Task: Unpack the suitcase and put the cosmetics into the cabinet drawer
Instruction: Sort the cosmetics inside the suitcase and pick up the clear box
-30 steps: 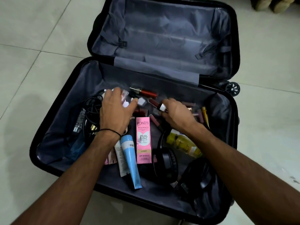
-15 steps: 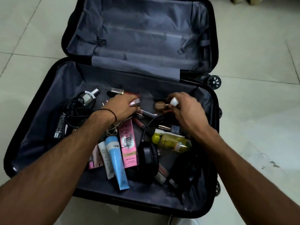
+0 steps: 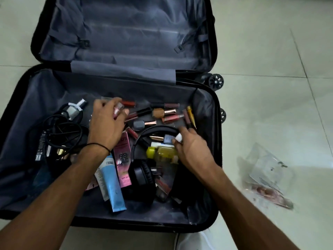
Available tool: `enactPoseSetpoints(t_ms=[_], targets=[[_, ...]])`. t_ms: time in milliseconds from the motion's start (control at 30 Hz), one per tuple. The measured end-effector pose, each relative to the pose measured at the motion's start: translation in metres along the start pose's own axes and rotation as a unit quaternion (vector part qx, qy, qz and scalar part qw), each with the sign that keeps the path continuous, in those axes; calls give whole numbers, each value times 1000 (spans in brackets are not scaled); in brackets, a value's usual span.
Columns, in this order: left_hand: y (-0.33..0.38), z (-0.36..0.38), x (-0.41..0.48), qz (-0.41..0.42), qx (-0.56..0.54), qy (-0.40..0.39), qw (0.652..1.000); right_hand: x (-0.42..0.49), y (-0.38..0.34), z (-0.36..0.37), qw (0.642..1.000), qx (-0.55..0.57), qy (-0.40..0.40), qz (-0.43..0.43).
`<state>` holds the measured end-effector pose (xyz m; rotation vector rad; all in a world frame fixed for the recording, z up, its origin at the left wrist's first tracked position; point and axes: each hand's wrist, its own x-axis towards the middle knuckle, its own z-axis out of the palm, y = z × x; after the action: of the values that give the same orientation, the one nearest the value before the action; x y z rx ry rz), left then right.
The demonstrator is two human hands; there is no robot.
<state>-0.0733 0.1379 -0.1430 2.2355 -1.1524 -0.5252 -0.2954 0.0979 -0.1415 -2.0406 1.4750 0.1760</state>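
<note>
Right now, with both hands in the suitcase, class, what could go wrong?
The left hand pinches a pink tube by the fingers alone; it could drop. The headphones lie among the tubes by the right hand, so the band may snag. The cable beside the left hand may get dragged along.

Dim, flat indoor light. The pale floor [image 3: 261, 42] is the brightest part, with a soft sheen toward the right; the suitcase [image 3: 126, 33] lining lies in murky shadow. Motion smears the left hand [image 3: 106, 125], the right hand [image 3: 191, 152] and the bag [image 3: 268, 168]. Wide-angle bending curves the edges.
</note>
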Motion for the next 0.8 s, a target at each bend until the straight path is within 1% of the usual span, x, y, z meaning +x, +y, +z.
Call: enactPoseSetpoints(t_ms=[33, 67, 167, 200, 267, 367, 433, 533, 567, 633, 800], targets=[[2, -2, -9, 9, 0, 10, 1000, -3, 1, 3, 1000, 1, 6, 5], [3, -4, -20, 19, 2, -2, 1000, -5, 2, 3, 1000, 6, 13, 11], [-7, -3, -47, 21, 31, -112, 993, -8, 6, -4, 999, 34, 36, 3], [-9, -1, -51, 18, 44, -136, 990, -9, 6, -7, 998, 47, 45, 4], [-8, -3, -51, 18, 55, -149, 987, -9, 5, -15, 995, 77, 62, 12], [-1, -12, -46, 11, 50, -163, 985, -7, 0, -27, 992, 91, 82, 17], [0, -19, -42, 13, 53, -141, 989, -3, -5, -35, 991, 95, 89, 9], [1, -28, -33, 64, 62, -62, 994, 11, -15, -47, 988, 111, 105, -21], [3, -32, -28, 64, 55, -42, 996, 17, -19, -51, 986, 117, 109, -35], [2, -40, -15, 36, 30, -16, 999, 33, -30, -56, 982, 142, 104, -66], [-25, -52, 18, -52, -20, 10, 998, 68, -54, -59, 961, 232, 69, -133]])
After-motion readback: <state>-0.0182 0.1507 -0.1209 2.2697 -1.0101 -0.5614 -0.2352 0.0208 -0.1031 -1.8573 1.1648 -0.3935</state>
